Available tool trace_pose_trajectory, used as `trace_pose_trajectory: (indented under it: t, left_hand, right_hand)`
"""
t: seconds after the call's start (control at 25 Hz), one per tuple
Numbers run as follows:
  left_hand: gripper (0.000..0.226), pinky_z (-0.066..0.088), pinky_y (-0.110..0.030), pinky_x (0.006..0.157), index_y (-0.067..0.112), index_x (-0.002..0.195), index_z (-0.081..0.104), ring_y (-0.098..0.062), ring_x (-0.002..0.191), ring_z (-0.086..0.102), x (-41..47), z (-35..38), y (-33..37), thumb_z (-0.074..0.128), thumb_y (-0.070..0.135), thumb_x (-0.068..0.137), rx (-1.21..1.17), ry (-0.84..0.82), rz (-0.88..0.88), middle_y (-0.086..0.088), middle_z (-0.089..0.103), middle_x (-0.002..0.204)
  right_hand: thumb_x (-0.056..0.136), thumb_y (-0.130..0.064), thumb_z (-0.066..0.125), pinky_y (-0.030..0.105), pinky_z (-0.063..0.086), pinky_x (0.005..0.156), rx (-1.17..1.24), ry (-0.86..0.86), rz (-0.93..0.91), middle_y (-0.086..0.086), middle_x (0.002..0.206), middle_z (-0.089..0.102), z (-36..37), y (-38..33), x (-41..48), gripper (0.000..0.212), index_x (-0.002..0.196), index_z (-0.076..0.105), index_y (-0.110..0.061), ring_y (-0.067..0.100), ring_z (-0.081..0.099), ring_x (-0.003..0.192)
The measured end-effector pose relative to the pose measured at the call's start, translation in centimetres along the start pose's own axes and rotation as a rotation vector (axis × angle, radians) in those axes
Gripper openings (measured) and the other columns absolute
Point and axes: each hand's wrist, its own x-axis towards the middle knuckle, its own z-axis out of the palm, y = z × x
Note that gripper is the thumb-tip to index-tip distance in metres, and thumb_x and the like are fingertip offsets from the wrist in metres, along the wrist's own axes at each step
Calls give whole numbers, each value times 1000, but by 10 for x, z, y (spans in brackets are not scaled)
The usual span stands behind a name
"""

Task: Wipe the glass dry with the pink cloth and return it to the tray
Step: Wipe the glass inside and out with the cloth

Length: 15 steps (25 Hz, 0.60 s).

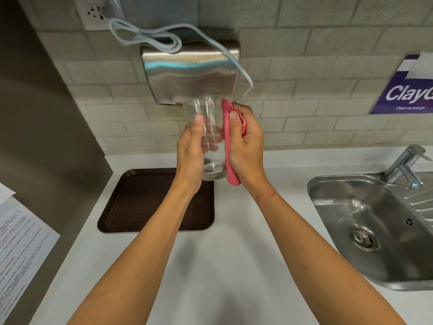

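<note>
A clear drinking glass (207,127) is held upright in the air above the counter, mouth up. My left hand (191,156) grips its left side, thumb on the front. My right hand (246,146) presses a pink cloth (230,160) flat against the glass's right side; the cloth runs from the rim down past the base. The dark brown tray (140,202) lies on the white counter below and to the left of the glass, with nothing on the part that shows.
A steel hand dryer (187,71) with a white cable hangs on the tiled wall just behind the glass. A steel sink (365,221) and tap (405,167) are at the right. A printed sheet (21,249) hangs on the grey panel at left.
</note>
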Motion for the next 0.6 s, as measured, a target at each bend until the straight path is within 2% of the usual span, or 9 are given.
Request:
trace_pose_trajectory:
  t: [0.08, 0.2, 0.28, 0.4, 0.48, 0.56, 0.6]
  left_hand:
    - [57, 62, -44, 95, 30, 119, 78, -29, 113, 77, -1, -1, 4, 44, 70, 98, -92, -41, -38, -8, 82, 119]
    - [66, 60, -50, 102, 14, 136, 71, -35, 126, 72, 0, -6, 2, 38, 63, 108, -259, -48, -89, -18, 76, 133]
    - [73, 57, -54, 108, 8, 137, 70, -39, 128, 70, -1, -11, 0, 38, 66, 107, -303, -58, -132, -22, 74, 134]
    - [73, 53, -55, 113, 7, 133, 73, -36, 125, 71, -3, -14, -5, 37, 65, 108, -319, -85, -171, -20, 75, 129]
    - [76, 52, -57, 114, 1, 140, 66, -40, 127, 69, -5, -13, -5, 35, 64, 109, -320, -97, -209, -24, 72, 133]
    - [74, 61, -53, 102, 2, 139, 64, -37, 121, 74, -6, -10, -4, 35, 64, 110, -316, -102, -240, -22, 76, 128]
    - [71, 64, -48, 94, 5, 134, 66, -32, 114, 77, -5, -10, -3, 34, 63, 110, -315, -109, -244, -17, 79, 121]
  right_hand:
    - [112, -14, 46, 29, 57, 97, 22, -12, 4, -2, 118, 70, -2, -1, 7, 29, 134, 64, -7, 8, 67, 109]
    - [111, -11, 47, 52, 56, 99, 18, -95, -68, 8, 121, 69, -5, 0, -3, 28, 133, 63, -6, 25, 68, 113]
    - [109, -9, 49, 52, 55, 99, -20, -118, -116, 10, 122, 68, -8, 3, -17, 28, 133, 63, -6, 27, 66, 114]
    - [107, -7, 51, 38, 55, 100, -88, -117, -174, 8, 120, 68, -10, 3, -22, 29, 131, 65, -4, 22, 66, 114]
    - [108, -6, 51, 42, 55, 100, -104, -105, -184, 8, 120, 69, -8, 1, -10, 27, 130, 66, -4, 23, 66, 113]
    - [109, -7, 51, 45, 55, 99, -105, -78, -179, 7, 121, 69, -8, -2, 6, 26, 130, 66, -6, 22, 66, 114]
    - [109, -8, 51, 43, 56, 99, -110, -72, -187, 7, 121, 69, -9, -3, 10, 27, 131, 67, -6, 20, 66, 114]
